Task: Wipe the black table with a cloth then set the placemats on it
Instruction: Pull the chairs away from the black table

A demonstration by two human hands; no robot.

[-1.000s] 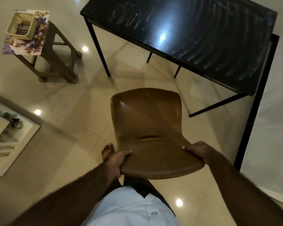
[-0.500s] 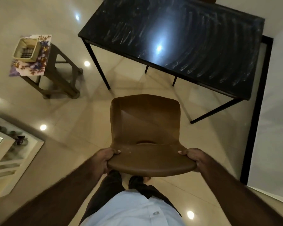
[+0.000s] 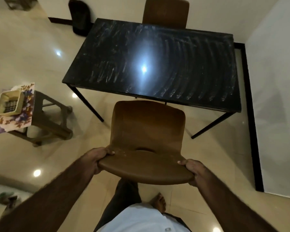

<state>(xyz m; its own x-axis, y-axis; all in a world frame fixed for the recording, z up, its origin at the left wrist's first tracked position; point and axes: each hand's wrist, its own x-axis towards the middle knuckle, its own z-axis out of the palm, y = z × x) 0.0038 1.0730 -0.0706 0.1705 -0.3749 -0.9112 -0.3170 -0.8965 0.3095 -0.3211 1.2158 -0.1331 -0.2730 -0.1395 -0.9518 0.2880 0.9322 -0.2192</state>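
The black table (image 3: 199, 52) stands ahead of me, its glossy top streaked with curved wipe marks. Between me and the table is a brown chair (image 3: 147, 131), its seat pointing at the table's near edge. My left hand (image 3: 95, 158) grips the left end of the chair's backrest. My right hand (image 3: 193, 171) grips the right end. Floral placemats (image 3: 27, 113) lie on a brown stool (image 3: 52, 124) to the left, under a beige basket (image 3: 8, 102). No cloth is in view.
A second brown chair (image 3: 166, 12) stands at the table's far side. A black bag (image 3: 79, 17) leans at the far wall. A white wall with a black frame (image 3: 251, 123) runs along the right. A low white shelf (image 3: 0, 196) is at the lower left.
The chair has come closer to the table's near edge with both hands holding its backrest. I have stepped forward; the far chair and bag have come into view.
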